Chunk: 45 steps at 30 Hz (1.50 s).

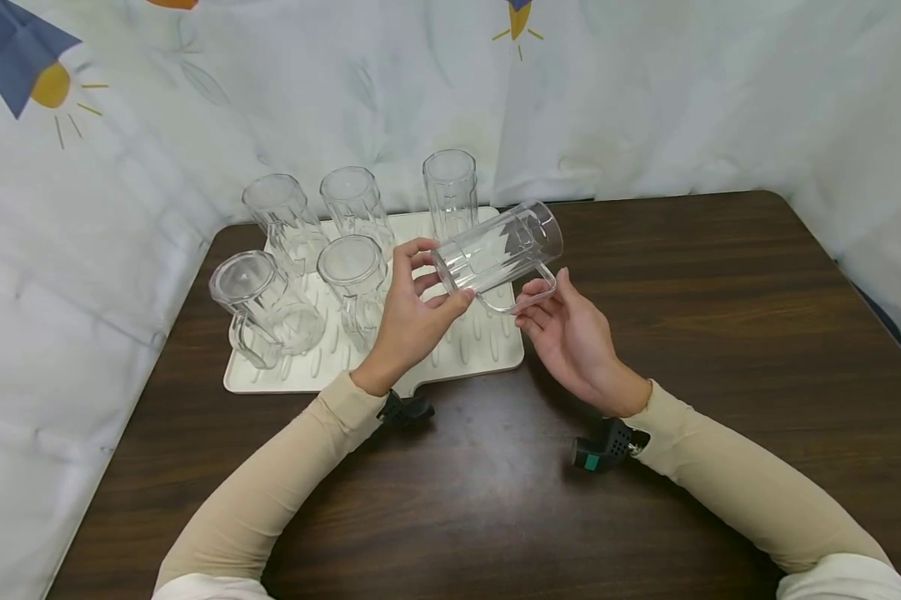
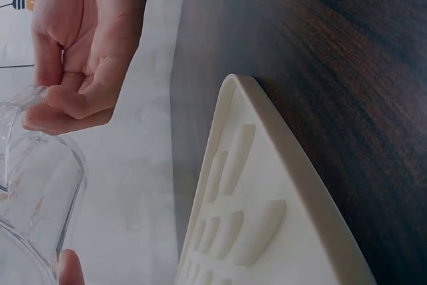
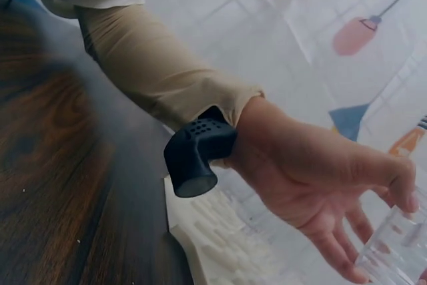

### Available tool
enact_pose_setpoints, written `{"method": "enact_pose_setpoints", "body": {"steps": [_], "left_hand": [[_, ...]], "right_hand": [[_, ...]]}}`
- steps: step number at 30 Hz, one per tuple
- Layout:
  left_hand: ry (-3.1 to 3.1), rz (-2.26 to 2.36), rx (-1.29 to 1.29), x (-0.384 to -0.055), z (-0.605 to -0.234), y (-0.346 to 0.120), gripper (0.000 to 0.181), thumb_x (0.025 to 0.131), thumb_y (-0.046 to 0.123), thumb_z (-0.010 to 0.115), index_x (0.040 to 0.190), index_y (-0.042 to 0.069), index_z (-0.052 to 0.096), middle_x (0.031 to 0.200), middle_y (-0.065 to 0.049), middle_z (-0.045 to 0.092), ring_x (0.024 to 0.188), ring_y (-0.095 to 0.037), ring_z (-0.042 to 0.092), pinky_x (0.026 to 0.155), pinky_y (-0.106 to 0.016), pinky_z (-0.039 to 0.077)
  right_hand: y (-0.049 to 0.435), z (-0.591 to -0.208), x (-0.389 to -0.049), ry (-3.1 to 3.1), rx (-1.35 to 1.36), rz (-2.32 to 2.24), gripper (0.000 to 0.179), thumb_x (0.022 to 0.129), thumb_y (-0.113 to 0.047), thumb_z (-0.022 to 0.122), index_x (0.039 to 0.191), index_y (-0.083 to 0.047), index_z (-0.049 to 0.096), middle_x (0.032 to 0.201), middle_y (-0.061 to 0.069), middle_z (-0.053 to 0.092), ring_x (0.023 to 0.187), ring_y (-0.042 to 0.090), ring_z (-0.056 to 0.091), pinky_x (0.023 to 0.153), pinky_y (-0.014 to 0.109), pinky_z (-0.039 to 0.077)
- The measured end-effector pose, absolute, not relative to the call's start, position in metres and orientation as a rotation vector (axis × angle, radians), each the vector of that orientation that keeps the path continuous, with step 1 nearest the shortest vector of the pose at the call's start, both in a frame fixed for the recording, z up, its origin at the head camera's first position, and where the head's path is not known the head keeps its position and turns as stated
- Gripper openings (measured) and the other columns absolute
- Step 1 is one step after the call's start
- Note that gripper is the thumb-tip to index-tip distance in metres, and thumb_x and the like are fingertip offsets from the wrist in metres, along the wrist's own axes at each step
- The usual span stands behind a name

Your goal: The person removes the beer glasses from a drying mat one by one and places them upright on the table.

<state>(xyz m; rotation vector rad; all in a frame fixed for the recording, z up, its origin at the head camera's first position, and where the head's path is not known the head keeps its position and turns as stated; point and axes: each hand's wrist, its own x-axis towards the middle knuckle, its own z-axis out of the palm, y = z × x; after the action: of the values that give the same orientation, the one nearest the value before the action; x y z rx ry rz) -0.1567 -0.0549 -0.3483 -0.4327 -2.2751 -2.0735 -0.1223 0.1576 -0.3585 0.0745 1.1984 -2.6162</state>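
In the head view, your left hand point(image 1: 408, 321) grips one end of a glass mug point(image 1: 495, 250), thumb on the near side and fingers curled round the far side. Your right hand point(image 1: 573, 346) has its fingers bent round the mug's handle point(image 1: 549, 275). The mug lies tilted well over between both sets of fingers, its other end slanting up and away from your left fingers. Below your left fingers, a white tray point(image 1: 488, 354) with raised ribs rests on the dark wooden surface point(image 1: 720, 333). Five more mugs stand on it: a tall mug point(image 1: 450, 196) just beyond your left fingertips, a second mug point(image 1: 352, 271) just left of those fingers, a third mug point(image 1: 354, 200) behind that one, and two mugs point(image 1: 266, 296) farther left. A patterned white cloth point(image 1: 645, 100) hangs beyond your fingers.

In the left wrist view, your right fingers pinch the handle close beside the mug's clear wall. The tip of your left thumb shows at the lower edge, by the mug. The tray's corner lies apart from your right fingers.

In the right wrist view, your left thumb presses the mug while the other fingers reach round it; the frame cuts off the rest. Back from those fingers, a black wrist camera point(image 3: 197, 155) sits at your beige cuff point(image 3: 237, 91).
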Motion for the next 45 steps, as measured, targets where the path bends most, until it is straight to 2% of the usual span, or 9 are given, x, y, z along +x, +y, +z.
{"method": "enact_pose_setpoints", "body": {"steps": [8, 14, 19, 24, 29, 35, 41, 45], "left_hand": [[-2.280, -2.080, -0.452, -0.157, -0.352, -0.054, 0.073, 0.088, 0.008, 0.075, 0.147, 0.011, 0.032, 0.142, -0.019, 0.039, 0.130, -0.033, 0.061, 0.101, -0.053, 0.058], [-2.301, -2.062, -0.450, -0.157, -0.355, -0.055, 0.071, 0.090, 0.010, 0.074, 0.147, 0.014, 0.032, 0.142, -0.017, 0.039, 0.129, -0.029, 0.060, 0.101, -0.044, 0.060], [-2.307, -2.081, -0.453, -0.158, -0.358, -0.055, 0.070, 0.090, 0.009, 0.073, 0.147, 0.014, 0.032, 0.144, -0.015, 0.038, 0.128, -0.026, 0.059, 0.098, -0.037, 0.061], [-2.305, -2.082, -0.460, -0.158, -0.358, -0.054, 0.069, 0.091, 0.010, 0.072, 0.146, 0.015, 0.032, 0.143, -0.015, 0.038, 0.128, -0.025, 0.060, 0.096, -0.035, 0.060], [-2.314, -2.084, -0.477, -0.156, -0.357, -0.054, 0.070, 0.093, 0.012, 0.071, 0.149, 0.011, 0.029, 0.144, -0.017, 0.038, 0.129, -0.026, 0.059, 0.099, -0.041, 0.059], [-2.332, -2.074, -0.489, -0.155, -0.355, -0.055, 0.071, 0.093, 0.011, 0.071, 0.150, 0.012, 0.029, 0.145, -0.017, 0.040, 0.129, -0.027, 0.060, 0.099, -0.038, 0.060], [-2.349, -2.035, -0.518, -0.154, -0.355, -0.057, 0.074, 0.092, 0.011, 0.073, 0.151, 0.010, 0.029, 0.145, -0.017, 0.040, 0.132, -0.029, 0.057, 0.104, -0.045, 0.057], [-2.368, -2.001, -0.491, -0.154, -0.357, -0.060, 0.077, 0.092, 0.015, 0.076, 0.153, 0.012, 0.030, 0.144, -0.014, 0.043, 0.134, -0.027, 0.055, 0.103, -0.041, 0.057]], "right_hand": [[0.157, -0.356, -0.122, 1.098, 0.131, -2.645, 0.045, 0.112, -0.046, 0.030, 0.093, -0.019, 0.060, 0.096, -0.005, 0.062, 0.100, 0.012, 0.062, 0.100, 0.021, 0.051], [0.155, -0.354, -0.123, 0.933, 0.170, -2.710, 0.045, 0.114, -0.035, 0.030, 0.092, -0.013, 0.062, 0.089, -0.001, 0.065, 0.095, 0.016, 0.067, 0.099, 0.025, 0.056], [0.154, -0.354, -0.122, 0.860, 0.178, -2.747, 0.045, 0.115, -0.030, 0.029, 0.089, -0.012, 0.061, 0.087, -0.001, 0.062, 0.089, 0.016, 0.065, 0.096, 0.025, 0.056], [0.154, -0.354, -0.120, 0.848, 0.171, -2.753, 0.043, 0.114, -0.029, 0.029, 0.089, -0.013, 0.059, 0.087, -0.001, 0.059, 0.090, 0.016, 0.063, 0.097, 0.025, 0.055], [0.154, -0.352, -0.118, 0.856, 0.160, -2.761, 0.042, 0.114, -0.030, 0.029, 0.088, -0.014, 0.057, 0.087, -0.001, 0.057, 0.093, 0.017, 0.061, 0.098, 0.024, 0.053], [0.155, -0.351, -0.115, 0.816, 0.127, -2.778, 0.040, 0.114, -0.029, 0.032, 0.086, -0.013, 0.056, 0.087, 0.000, 0.056, 0.093, 0.017, 0.059, 0.097, 0.025, 0.053], [0.154, -0.353, -0.112, 0.784, 0.103, -2.800, 0.040, 0.113, -0.030, 0.035, 0.084, -0.012, 0.056, 0.087, 0.000, 0.056, 0.092, 0.018, 0.059, 0.097, 0.025, 0.053], [0.155, -0.352, -0.111, 0.764, 0.098, -2.809, 0.039, 0.113, -0.029, 0.036, 0.084, -0.011, 0.055, 0.087, 0.001, 0.057, 0.092, 0.018, 0.059, 0.097, 0.026, 0.054]]}}
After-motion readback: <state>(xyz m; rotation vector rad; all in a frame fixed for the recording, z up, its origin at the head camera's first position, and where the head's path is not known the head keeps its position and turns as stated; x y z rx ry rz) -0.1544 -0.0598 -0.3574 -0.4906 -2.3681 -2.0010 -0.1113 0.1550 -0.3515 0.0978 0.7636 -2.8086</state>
